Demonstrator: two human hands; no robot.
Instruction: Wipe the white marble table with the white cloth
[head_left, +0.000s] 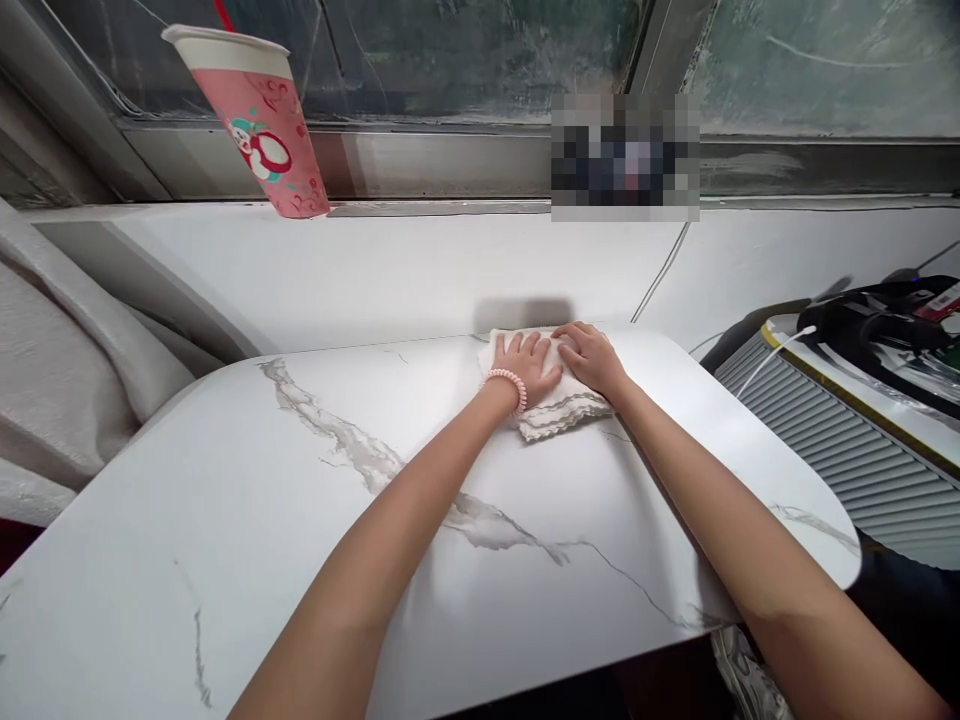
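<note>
A white cloth point(559, 412) with a scalloped edge lies folded at the far edge of the white marble-patterned table point(300, 530). My left hand point(527, 364) presses flat on the cloth with its fingers spread; a pink coiled band circles that wrist. On the cloth's right side rests my right hand point(590, 355), its fingers stretched out and slightly bent over the fabric. Both palms face down, and the part of the cloth beneath them is hidden.
A pink paper cup point(262, 135) with a red straw stands on the window ledge point(450, 165). Beside the table at right, a ribbed cabinet point(862, 430) carries black items and a white cable. Pale fabric point(67, 360) drapes at left. A blurred patch covers something on the ledge.
</note>
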